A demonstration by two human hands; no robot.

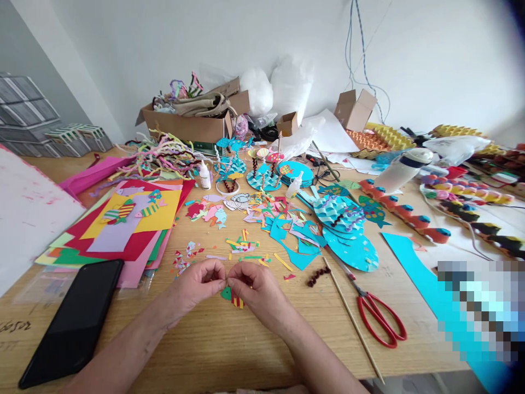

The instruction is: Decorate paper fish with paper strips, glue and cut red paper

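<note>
My left hand [205,280] and my right hand [253,285] meet fingertip to fingertip over the table's front middle. Both are closed in a pinch, and whatever sits between the fingertips is too small to make out. Just below the fingers lies a paper fish [237,301] with a green head and red and yellow stripes, partly hidden by my right hand. Small paper scraps [241,244] in yellow, green and red are scattered beyond my hands. To the right are a curled brown pipe cleaner [319,277], a thin wooden stick [353,317] and red-handled scissors [381,319].
At left, a black phone [74,323] lies near stacked coloured paper [135,241]. Glue bottles [204,176], blue paper discs [353,251] and fish cut-outs [215,214] spread across the middle. A cardboard box [188,125] stands behind, and a bottle [404,171] leans at right.
</note>
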